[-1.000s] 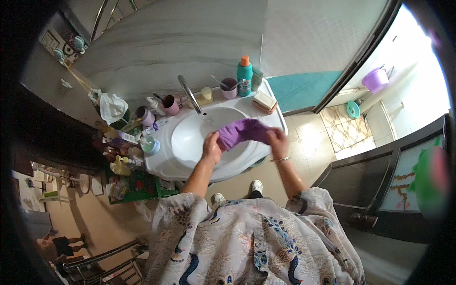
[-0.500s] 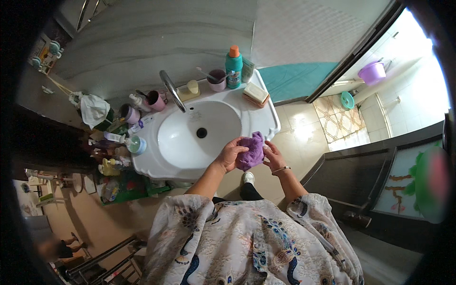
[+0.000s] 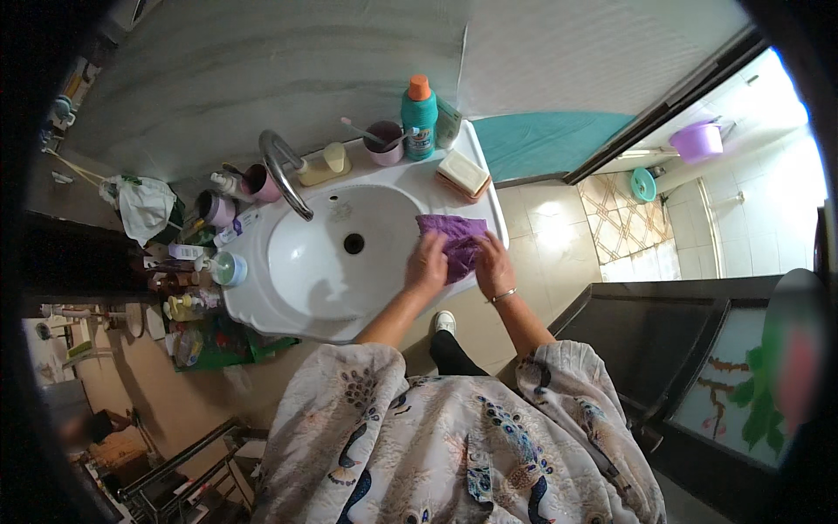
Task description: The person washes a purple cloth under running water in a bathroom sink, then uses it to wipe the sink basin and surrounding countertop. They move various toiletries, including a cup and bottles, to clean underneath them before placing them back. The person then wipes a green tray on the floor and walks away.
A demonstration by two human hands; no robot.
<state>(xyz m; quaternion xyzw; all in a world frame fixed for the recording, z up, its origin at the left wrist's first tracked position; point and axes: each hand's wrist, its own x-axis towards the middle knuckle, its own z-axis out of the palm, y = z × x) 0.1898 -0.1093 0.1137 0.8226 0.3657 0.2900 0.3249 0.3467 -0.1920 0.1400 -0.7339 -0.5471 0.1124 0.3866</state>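
Note:
A purple cloth (image 3: 451, 229) is spread between my hands over the right rim of the white washbasin (image 3: 288, 218). My left hand (image 3: 426, 265) grips its left side, the fingers slightly blurred. On its right side, my right hand (image 3: 495, 266) has its fingers closed on the cloth; a bracelet circles that wrist. Just beyond the cloth, a pale soap bar (image 3: 465, 172) rests on a pinkish holder at the basin's right corner. The curved metal faucet (image 3: 281, 166) stands at the back, left of my hands.
Along the back rim stand a teal bottle with an orange cap (image 3: 419, 118) and a pink cup with toothbrushes (image 3: 384, 144). Several cups and bottles crowd the left side, near a light-blue jar (image 3: 229, 268). A dark door (image 3: 646, 341) stands at right; a purple bucket (image 3: 697, 141) hangs beyond.
The cloth has gone from a bunched lump to a wider, opened-out sheet. Both hands have shifted slightly forward and left, nearer the basin's edge, and the view has shifted a little.

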